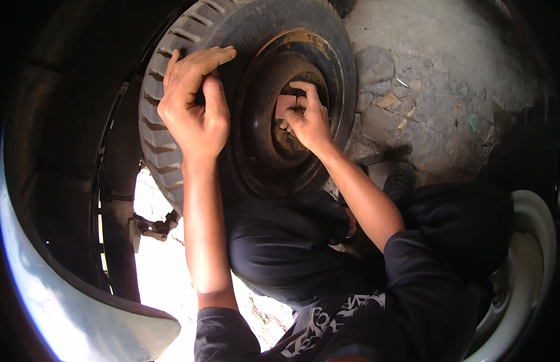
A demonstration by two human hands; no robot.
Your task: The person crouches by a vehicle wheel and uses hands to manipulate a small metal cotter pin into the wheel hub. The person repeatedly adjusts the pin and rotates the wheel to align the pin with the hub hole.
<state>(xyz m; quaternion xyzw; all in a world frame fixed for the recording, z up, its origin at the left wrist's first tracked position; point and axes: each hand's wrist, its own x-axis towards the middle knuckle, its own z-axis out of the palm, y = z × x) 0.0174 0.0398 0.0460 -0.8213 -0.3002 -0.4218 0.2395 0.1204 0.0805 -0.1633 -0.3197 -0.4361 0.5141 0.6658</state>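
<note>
A worn black tyre [171, 36] on a rusty dark steel wheel [256, 139] fills the upper middle of the view. My left hand [192, 102] lies flat on the tyre's tread and sidewall, fingers spread over the top. My right hand [307, 117] reaches into the wheel's centre hub, with its fingers pinched around a small part there. A pale reddish patch [284, 104] of the hub shows beside the fingers. What the fingers grip is too small to name.
A dark wheel arch and vehicle body [69, 151] curve along the left. Brake or suspension parts [150, 228] show below the tyre. Rough stony ground [430, 90] with scraps lies to the right. A white rim [527, 265] sits at lower right. My bent knees in dark trousers [280, 247] are below.
</note>
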